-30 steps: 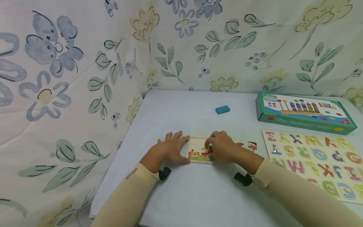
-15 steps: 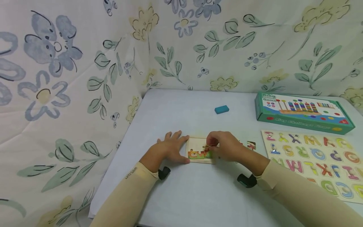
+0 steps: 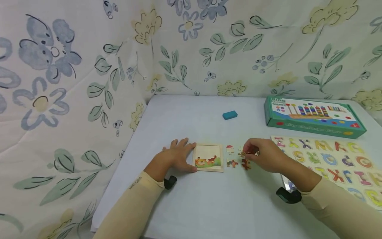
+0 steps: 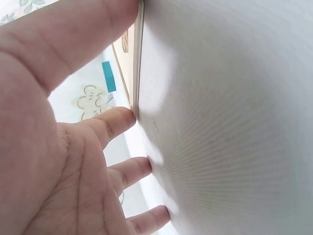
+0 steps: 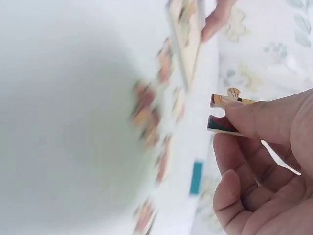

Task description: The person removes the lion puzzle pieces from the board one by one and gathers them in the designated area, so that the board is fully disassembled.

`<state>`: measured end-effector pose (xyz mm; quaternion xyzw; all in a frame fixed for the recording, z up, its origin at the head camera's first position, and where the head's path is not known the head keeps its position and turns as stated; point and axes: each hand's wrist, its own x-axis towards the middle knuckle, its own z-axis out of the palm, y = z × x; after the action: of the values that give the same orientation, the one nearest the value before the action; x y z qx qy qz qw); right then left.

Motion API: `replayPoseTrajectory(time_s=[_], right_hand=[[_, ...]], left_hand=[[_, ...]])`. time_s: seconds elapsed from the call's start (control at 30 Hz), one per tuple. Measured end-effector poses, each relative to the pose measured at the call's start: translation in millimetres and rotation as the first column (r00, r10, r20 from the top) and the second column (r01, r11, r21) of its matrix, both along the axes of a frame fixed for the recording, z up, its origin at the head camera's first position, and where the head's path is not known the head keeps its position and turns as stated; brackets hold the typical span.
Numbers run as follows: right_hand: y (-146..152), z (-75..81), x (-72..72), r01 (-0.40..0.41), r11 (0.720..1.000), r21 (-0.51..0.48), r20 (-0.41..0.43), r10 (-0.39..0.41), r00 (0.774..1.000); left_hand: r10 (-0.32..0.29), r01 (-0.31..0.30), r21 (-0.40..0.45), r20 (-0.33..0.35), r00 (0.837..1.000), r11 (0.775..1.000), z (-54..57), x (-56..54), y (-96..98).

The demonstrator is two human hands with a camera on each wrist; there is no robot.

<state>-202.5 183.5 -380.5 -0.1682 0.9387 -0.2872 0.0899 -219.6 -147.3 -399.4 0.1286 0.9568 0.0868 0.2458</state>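
Observation:
In the head view, my left hand (image 3: 176, 156) rests at the left side of a small wooden puzzle tray (image 3: 208, 170), fingers spread. The left wrist view shows its thumb and a fingertip touching the edge of the tray (image 4: 139, 63). Joined pieces with an animal picture (image 3: 207, 162) fill the lower part of the tray. To the right, my right hand (image 3: 265, 155) pinches a jigsaw piece (image 5: 222, 101) between thumb and finger, above the table. Loose jigsaw pieces lie between tray and hand, one with a red shape (image 3: 229, 149), another reddish brown (image 3: 246, 164).
A blue block (image 3: 229, 115) lies farther back. At the right are an alphabet puzzle board (image 3: 320, 154) and, behind it, a green Ring Challenge Game box (image 3: 314, 118). Floral cloth (image 3: 209, 49) hangs along the back and left of the white table (image 3: 206, 202).
My right hand has left the tray and moved right with a jigsaw piece, uncovering the tray's right side and several loose pieces. My left hand stays at the tray's edge.

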Motion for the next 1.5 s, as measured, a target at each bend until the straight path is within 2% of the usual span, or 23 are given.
replayPoseTrajectory(time_s=[0.17,0.33,0.53,0.67,0.83,0.97,1.1,1.3,1.5], right_hand=[[27.8,-9.5,8.7,0.027,0.999,0.022,0.041,-0.028,0.999],[35.1,-20.8,13.8,0.032,0.999,0.023,0.092,-0.034,0.995],[30.2,-31.0,10.4,0.03,0.995,0.096,0.028,-0.033,0.999],[27.1,-30.3,9.2,0.029,0.988,0.151,0.012,-0.031,0.999],[22.8,-19.6,6.0,0.011,0.989,0.15,0.022,-0.014,1.0],[8.2,-9.6,0.2,-0.003,0.989,0.148,0.041,-0.003,0.999],[-23.0,-5.5,-4.8,-0.046,0.987,0.156,0.073,0.034,0.997],[-72.3,-12.3,-6.9,-0.124,0.972,0.198,0.071,0.112,0.991],[-91.8,-20.7,-9.6,-0.126,0.965,0.231,0.04,0.12,0.992]], left_hand=[[0.006,-0.006,0.002,0.003,1.0,1.0,-1.5,0.0,-4.8],[0.022,-0.022,0.013,0.01,1.0,1.0,-2.5,0.8,-10.9],[0.032,-0.032,0.011,0.006,0.999,0.999,-4.1,1.1,-16.4],[0.028,-0.028,0.017,0.002,1.0,0.999,-4.2,0.9,-17.6],[0.028,-0.028,0.028,0.004,1.0,0.999,-1.0,0.8,-16.4],[0.027,-0.027,0.031,0.009,1.0,0.999,0.4,0.0,-15.2],[0.021,-0.022,0.025,0.008,1.0,0.999,-0.4,-0.8,-13.9],[0.007,-0.007,0.016,0.0,1.0,1.0,-3.0,-1.6,-9.6],[0.003,-0.003,0.006,0.001,1.0,1.0,-1.4,-0.5,-4.4]])
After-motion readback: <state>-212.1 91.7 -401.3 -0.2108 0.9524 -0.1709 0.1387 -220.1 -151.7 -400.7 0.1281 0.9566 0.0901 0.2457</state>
